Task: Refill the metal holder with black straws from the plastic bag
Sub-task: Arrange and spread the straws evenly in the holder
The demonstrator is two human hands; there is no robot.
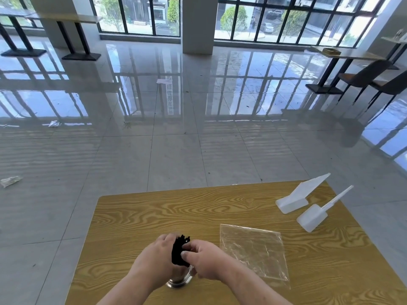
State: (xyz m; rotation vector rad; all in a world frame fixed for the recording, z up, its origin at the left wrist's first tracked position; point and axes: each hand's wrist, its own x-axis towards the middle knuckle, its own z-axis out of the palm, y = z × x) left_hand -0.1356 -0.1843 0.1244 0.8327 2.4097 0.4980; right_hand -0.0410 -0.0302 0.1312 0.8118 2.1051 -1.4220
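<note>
Over the metal holder (178, 282) — left hand (154, 259), right hand (206, 259), each grip curled round black straws (177, 254).

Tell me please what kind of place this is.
Probably a café or canteen: wooden tables on black pedestals, dark chairs, and black straws above a shiny metal holder.
</note>
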